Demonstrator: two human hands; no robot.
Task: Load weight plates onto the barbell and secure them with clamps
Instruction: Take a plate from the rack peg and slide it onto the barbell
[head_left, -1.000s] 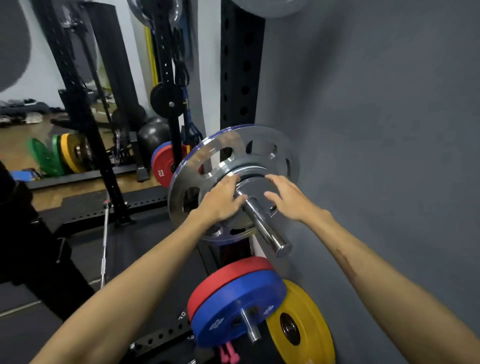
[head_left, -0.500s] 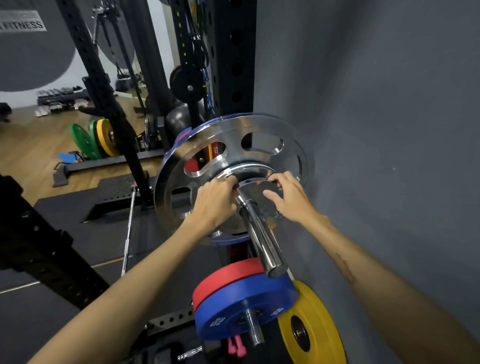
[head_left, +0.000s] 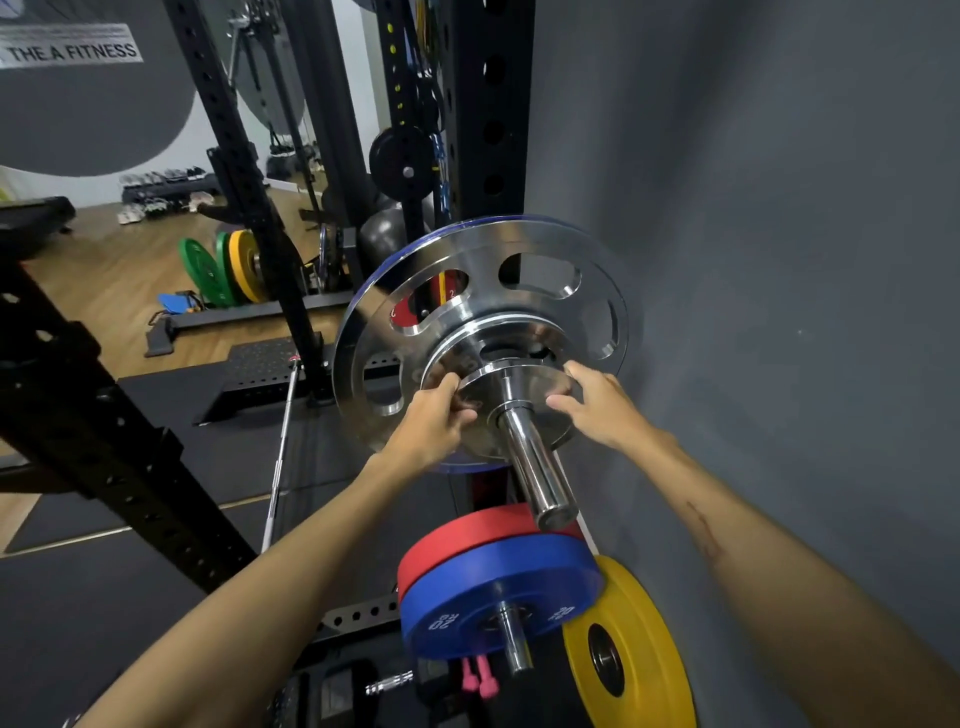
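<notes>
A large chrome weight plate (head_left: 485, 244) with oval holes hangs on the barbell sleeve (head_left: 535, 467), backed by a blue-edged plate. A small chrome plate (head_left: 522, 378) sits on the sleeve right in front of it. My left hand (head_left: 431, 426) grips that small plate's left rim with curled fingers. My right hand (head_left: 602, 410) holds its right rim with fingertips and thumb. The bare end of the sleeve sticks out toward me between my forearms. No clamp is on the sleeve.
The grey wall (head_left: 779, 260) is close on the right, and the black rack upright (head_left: 488, 104) stands behind the plates. Below, red (head_left: 467, 530) and blue (head_left: 498, 587) plates hang on a storage peg beside a yellow plate (head_left: 634, 649). Pink objects (head_left: 480, 680) lie underneath. Another barbell (head_left: 280, 447) lies on the floor mat.
My hands have shifted from pressing on the small plate's face to holding its rim. The view has moved closer and swung slightly to the left.
</notes>
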